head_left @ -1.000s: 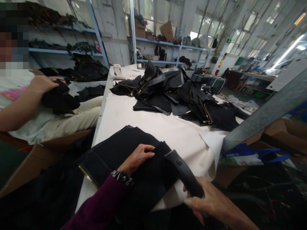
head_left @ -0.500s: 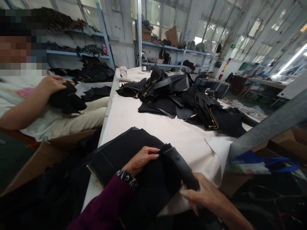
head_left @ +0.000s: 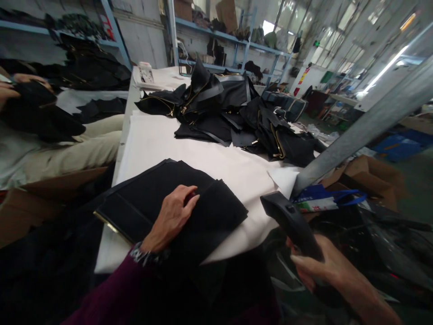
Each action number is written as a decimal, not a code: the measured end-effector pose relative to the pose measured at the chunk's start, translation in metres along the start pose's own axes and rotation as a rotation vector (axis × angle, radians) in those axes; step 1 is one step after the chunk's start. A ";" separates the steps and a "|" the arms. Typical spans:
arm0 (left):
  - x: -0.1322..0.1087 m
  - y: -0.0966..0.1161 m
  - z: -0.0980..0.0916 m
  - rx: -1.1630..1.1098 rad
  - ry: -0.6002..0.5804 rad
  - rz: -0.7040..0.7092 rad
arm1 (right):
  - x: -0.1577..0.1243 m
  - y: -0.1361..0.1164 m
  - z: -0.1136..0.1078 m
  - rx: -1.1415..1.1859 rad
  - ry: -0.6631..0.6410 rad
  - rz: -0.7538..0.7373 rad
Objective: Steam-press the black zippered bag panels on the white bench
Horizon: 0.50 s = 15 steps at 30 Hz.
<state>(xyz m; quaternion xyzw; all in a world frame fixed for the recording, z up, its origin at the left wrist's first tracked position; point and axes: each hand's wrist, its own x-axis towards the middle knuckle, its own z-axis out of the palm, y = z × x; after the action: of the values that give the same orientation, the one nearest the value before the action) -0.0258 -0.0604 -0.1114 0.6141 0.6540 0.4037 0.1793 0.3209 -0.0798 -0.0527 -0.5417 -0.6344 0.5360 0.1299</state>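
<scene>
A stack of black fabric panels (head_left: 216,216) lies on the white-covered table, with a gold zipper (head_left: 111,225) along its left edge. My left hand (head_left: 172,216) is over the panels, thumb and fingers drawn together. Whether a fold of fabric is pinched between them is hidden. My right hand (head_left: 324,266) grips a black handheld tool (head_left: 291,221), shaped like a hair clipper with a broad, flat head. The tool is held in the air to the right of the panels, apart from them.
A pile of black pieces with gold zippers (head_left: 237,113) covers the table's far side. A grey metal post (head_left: 358,122) slants across the right. Cardboard boxes (head_left: 365,176) and a blue bag (head_left: 318,198) are beyond it. At left, another person's hands (head_left: 32,81) hold black fabric.
My right hand has drawn the tool away from the fabric edge, to the right. My left hand has left the panel's far corner and is now nearer its middle. The view has shifted.
</scene>
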 end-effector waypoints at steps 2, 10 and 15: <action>-0.034 0.000 -0.010 0.192 0.153 0.200 | -0.011 0.016 0.003 0.002 -0.015 0.025; -0.164 -0.052 -0.020 0.574 0.003 0.569 | -0.007 0.032 0.028 0.047 -0.147 -0.004; -0.167 -0.065 -0.009 0.520 0.088 0.469 | 0.015 0.026 0.043 0.045 -0.232 -0.086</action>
<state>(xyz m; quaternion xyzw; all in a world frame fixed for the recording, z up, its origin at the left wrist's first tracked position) -0.0447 -0.2166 -0.1979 0.7547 0.5832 0.2799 -0.1091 0.2978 -0.0947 -0.0970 -0.4453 -0.6558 0.6028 0.0907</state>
